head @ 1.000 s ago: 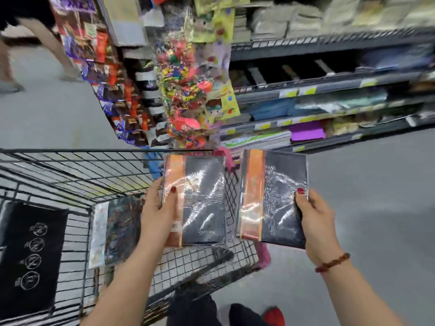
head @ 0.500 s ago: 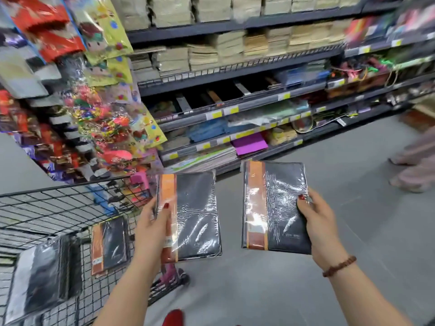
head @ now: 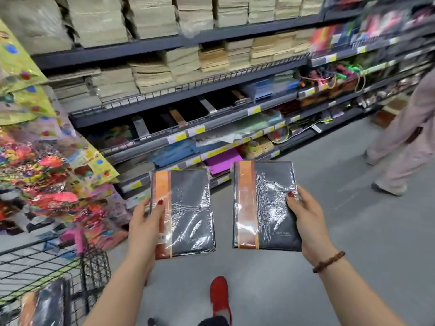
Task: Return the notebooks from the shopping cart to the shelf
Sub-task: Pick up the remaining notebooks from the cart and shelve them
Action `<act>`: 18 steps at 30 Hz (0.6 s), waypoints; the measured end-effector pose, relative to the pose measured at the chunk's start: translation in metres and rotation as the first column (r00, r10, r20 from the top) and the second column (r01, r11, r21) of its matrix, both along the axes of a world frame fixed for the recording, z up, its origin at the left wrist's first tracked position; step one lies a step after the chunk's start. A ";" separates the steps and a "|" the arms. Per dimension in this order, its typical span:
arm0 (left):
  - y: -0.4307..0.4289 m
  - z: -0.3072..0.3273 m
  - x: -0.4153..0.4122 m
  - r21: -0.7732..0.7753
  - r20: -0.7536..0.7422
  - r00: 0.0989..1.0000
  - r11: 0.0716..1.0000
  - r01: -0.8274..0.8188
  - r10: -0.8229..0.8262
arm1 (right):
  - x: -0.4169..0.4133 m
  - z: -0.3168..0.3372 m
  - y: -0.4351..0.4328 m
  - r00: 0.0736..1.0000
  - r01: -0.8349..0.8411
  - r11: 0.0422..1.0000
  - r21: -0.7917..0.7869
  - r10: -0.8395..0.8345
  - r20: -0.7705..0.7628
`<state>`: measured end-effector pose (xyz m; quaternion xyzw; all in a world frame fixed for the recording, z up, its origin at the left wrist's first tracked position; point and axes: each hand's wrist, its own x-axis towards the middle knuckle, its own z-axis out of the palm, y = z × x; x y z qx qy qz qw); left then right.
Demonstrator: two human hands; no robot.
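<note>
Grip | left hand (head: 146,222) clasped left notebook (head: 188,208), right hand (head: 308,222) right notebook (head: 266,203) | likely needed flat slide onto shelf (head: 211,122) ahead

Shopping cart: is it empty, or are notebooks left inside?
Not empty. One wrapped notebook lies inside the cart at lower left; most of the basket is out of frame, so more cannot be ruled out.

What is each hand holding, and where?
Left hand grips the left notebook by its left edge; right hand grips the right notebook by its right edge.
</note>
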<state>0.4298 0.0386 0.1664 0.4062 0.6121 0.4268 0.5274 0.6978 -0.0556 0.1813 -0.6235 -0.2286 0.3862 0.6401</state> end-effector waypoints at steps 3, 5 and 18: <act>0.047 -0.010 0.031 0.002 0.017 0.999 1.000 -0.030 0.030 | 0.029 -0.003 0.043 1.000 -0.011 1.000 -0.012 0.011 -0.002; 0.076 -0.012 0.050 -0.013 0.020 0.998 0.998 -0.060 0.060 | 0.047 -0.002 0.073 0.999 -0.033 0.999 -0.023 0.032 -0.024; 0.226 -0.024 0.125 -0.107 -0.027 0.969 0.963 -0.247 0.246 | 0.143 -0.034 0.272 0.966 -0.196 0.974 -0.114 0.173 -0.190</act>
